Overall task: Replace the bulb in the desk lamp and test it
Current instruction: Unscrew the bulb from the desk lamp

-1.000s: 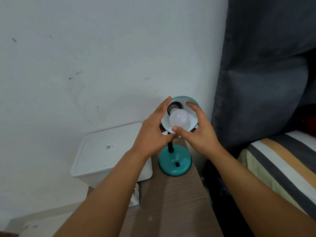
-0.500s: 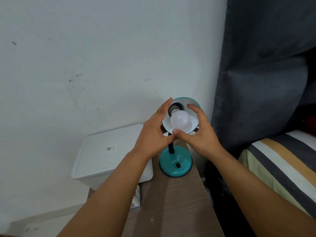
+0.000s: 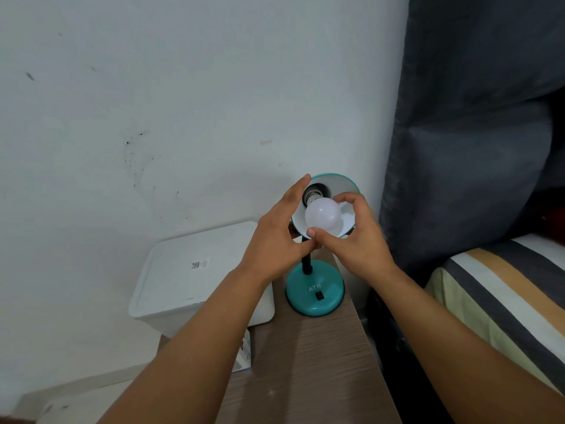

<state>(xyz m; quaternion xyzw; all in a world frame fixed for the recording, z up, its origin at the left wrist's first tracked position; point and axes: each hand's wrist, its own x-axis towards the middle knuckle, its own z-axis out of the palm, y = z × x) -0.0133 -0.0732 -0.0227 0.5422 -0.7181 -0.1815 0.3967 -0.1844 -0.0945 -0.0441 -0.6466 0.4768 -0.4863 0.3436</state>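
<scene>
right hand pinches bulb, its base pointing up-back into socket; left hand cups shade.

We count one teal desk lamp, with one white frosted bulb at its one shade. We count two hands: one left hand and one right hand. One white lidded plastic bin stands beside one wooden tabletop. We see one dark curtain and one striped mattress.
</scene>
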